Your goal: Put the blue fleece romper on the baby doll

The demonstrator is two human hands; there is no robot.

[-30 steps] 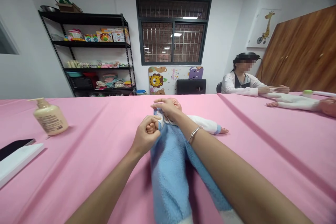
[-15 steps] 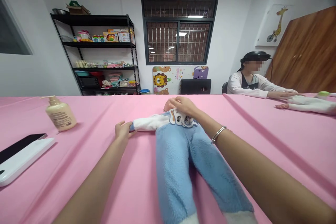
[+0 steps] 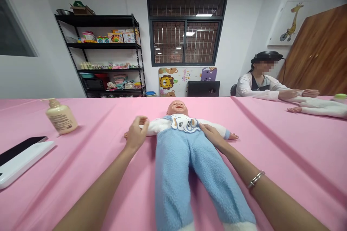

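A baby doll (image 3: 173, 155) lies on its back on the pink tablecloth, arms spread and head at the far end. It wears blue fleece overalls with an elephant face on the bib, over a white top. My left hand (image 3: 137, 133) is at the sleeve on the left, fingers bent and thumb apart, with no cloth visibly gripped; the doll's small hand shows just beyond it. Against the doll's side, beside the bib, rests my right hand (image 3: 213, 135), its fingers stretched out and holding nothing.
On the left stand a beige pump bottle (image 3: 61, 117) and, nearer, a black phone (image 3: 23, 148) beside a white device (image 3: 27, 164). Across at the right, a person (image 3: 260, 79) sits with both hands at another doll (image 3: 322, 107) in white. A black shelf (image 3: 100, 46) stands behind.
My right hand has moved from the doll's head down to its side, uncovering the face and the arm on the right. My left hand has left the cuff and shifted up the sleeve.
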